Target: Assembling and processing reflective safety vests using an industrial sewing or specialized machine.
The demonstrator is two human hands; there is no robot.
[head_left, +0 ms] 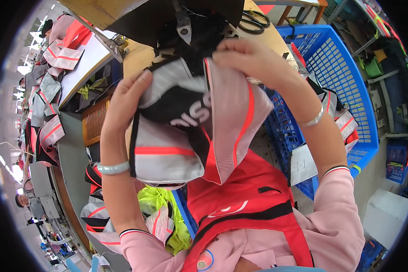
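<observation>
Stretched between my hands is a sewn fabric piece in silver-grey and black, with bright orange-red stripes and pale lettering, partly folded open. My left hand is closed on its upper left edge, thumb on top. At its upper right edge, my right hand pinches the cloth with bent fingers. The top of the piece lies just in front of a dark machine with a metal part, over a wooden table. Below the cloth hangs my red apron.
Black-handled scissors lie on the table at the upper right. A blue plastic basket with similar pieces stands at my right. Yellow-green cloth and more striped pieces are at my lower left. A white worktable stands further left.
</observation>
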